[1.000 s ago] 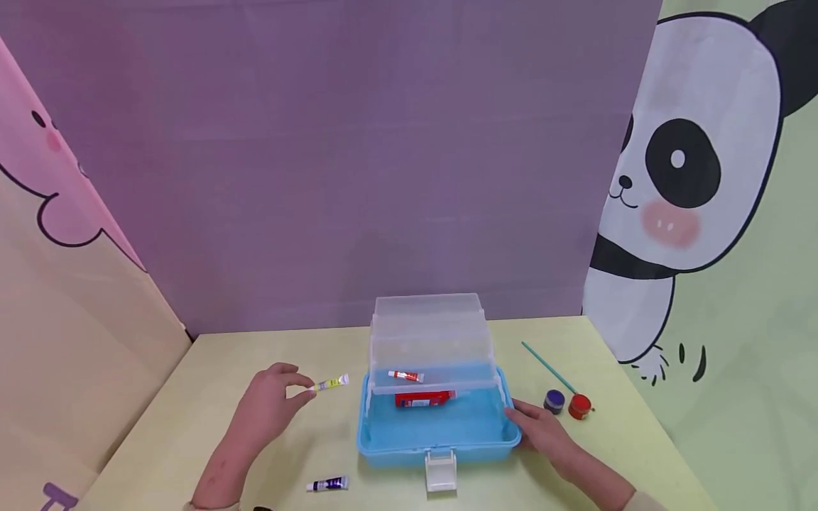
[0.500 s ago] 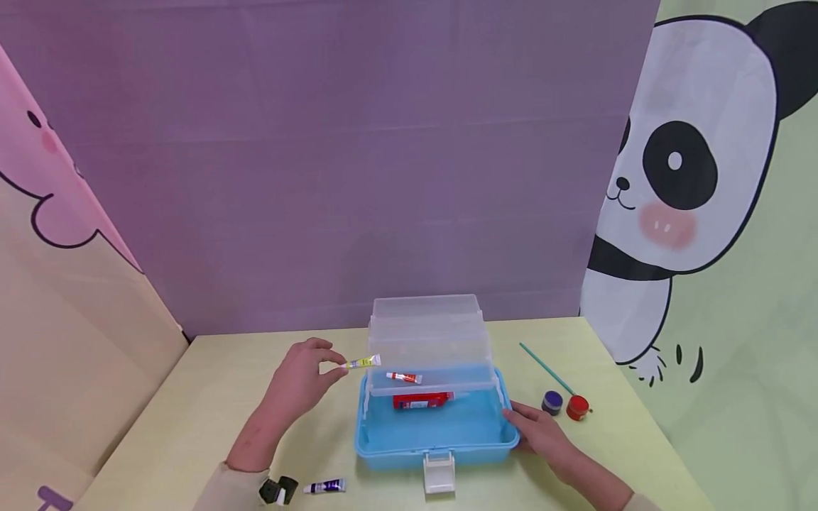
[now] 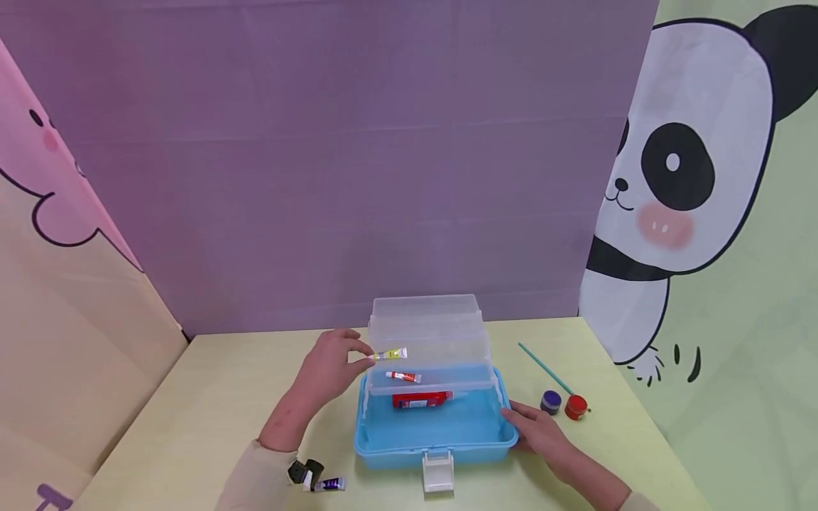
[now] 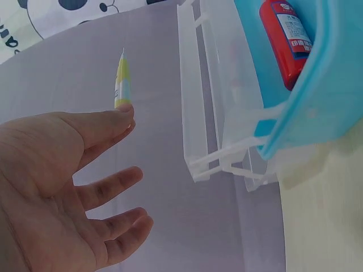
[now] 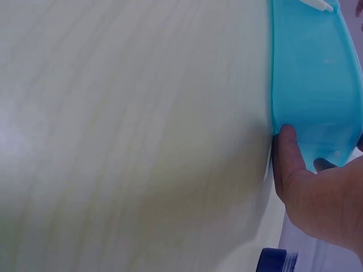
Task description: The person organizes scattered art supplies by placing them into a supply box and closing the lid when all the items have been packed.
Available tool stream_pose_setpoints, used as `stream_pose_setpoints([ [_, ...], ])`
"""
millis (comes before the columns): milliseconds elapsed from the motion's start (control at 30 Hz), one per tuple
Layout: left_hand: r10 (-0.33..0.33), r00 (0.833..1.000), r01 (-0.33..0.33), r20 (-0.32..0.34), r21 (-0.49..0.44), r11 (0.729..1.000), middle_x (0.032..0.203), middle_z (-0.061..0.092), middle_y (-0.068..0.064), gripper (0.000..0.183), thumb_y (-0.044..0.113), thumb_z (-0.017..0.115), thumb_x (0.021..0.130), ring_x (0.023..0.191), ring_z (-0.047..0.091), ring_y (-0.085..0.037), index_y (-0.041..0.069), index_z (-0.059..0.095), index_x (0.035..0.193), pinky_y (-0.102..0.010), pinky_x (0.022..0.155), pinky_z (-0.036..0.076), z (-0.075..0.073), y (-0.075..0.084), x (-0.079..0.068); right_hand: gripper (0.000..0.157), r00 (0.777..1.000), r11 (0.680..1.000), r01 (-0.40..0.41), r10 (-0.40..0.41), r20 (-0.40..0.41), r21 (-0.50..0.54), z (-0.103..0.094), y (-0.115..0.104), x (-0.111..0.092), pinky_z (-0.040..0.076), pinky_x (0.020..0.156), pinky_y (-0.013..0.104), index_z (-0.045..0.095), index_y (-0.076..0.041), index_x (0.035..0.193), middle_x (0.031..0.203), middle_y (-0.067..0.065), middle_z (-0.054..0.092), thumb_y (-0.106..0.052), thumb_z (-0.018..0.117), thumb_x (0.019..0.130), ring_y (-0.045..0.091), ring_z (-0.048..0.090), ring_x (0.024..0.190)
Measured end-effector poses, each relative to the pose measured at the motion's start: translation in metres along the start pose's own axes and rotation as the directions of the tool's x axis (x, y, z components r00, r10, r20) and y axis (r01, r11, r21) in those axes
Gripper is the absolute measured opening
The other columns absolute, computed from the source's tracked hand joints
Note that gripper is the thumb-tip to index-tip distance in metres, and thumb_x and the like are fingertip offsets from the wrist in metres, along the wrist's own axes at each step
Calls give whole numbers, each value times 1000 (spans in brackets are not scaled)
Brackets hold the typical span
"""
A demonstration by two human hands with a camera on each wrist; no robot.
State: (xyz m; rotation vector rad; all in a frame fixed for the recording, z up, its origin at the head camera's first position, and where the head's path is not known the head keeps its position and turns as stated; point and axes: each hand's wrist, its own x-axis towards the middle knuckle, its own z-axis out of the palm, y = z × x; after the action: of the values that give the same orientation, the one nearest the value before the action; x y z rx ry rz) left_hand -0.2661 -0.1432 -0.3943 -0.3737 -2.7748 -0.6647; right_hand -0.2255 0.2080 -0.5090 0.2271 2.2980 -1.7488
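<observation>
My left hand (image 3: 335,365) pinches a small yellow paint tube (image 3: 390,353) at one end between thumb and fingertips. In the left wrist view the tube (image 4: 122,85) stands up from the pinch and the other fingers are loosely spread. The tube is over the raised clear trays of a light-blue storage box (image 3: 441,429). A small red-orange paint tube (image 3: 404,377) lies in the lower tray, and a red bottle (image 3: 422,400) lies inside the box. At the box's right side my right hand (image 3: 543,433) holds the wall, thumb on the rim, fingers against the outside (image 5: 290,153).
Right of the box stand a purple paint jar (image 3: 551,402) and a red paint jar (image 3: 576,407), with a teal brush (image 3: 546,369) beside them. A dark purple paint tube (image 3: 330,484) lies at the front left, partly behind the left wrist's camera. The white latch (image 3: 438,473) hangs down in front.
My left hand has carried the yellow paint tube right and slightly away, from beside the box to over its raised trays. The right hand keeps its place on the box.
</observation>
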Motion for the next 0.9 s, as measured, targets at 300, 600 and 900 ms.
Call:
stream_pose_setpoints([
  [300,1,1000,-1,6,4,1000,118,51,-4,15,30,70,75,113,40,-28,24,70,88,-44,79,47,7,12,4,73,1000,1000,-10,10,8,0,-1,2,1,50,71,38,39,3,129,123,25,46,-48,57,80,30,57,96],
  [600,21,1000,-21,20,2,1000,115,52,-4,15,29,71,73,111,41,-26,23,71,87,-40,75,49,14,23,11,72,1000,1000,-14,14,8,4,-1,-1,-1,50,72,38,39,4,130,123,25,45,-46,57,81,30,56,97],
  [900,46,998,-45,44,-5,999,115,52,-1,16,30,72,72,111,41,-24,25,70,87,-36,74,50,23,31,15,71,1000,1000,-17,17,4,11,1,-3,-4,50,72,38,39,4,129,123,25,45,-45,57,81,30,56,97],
])
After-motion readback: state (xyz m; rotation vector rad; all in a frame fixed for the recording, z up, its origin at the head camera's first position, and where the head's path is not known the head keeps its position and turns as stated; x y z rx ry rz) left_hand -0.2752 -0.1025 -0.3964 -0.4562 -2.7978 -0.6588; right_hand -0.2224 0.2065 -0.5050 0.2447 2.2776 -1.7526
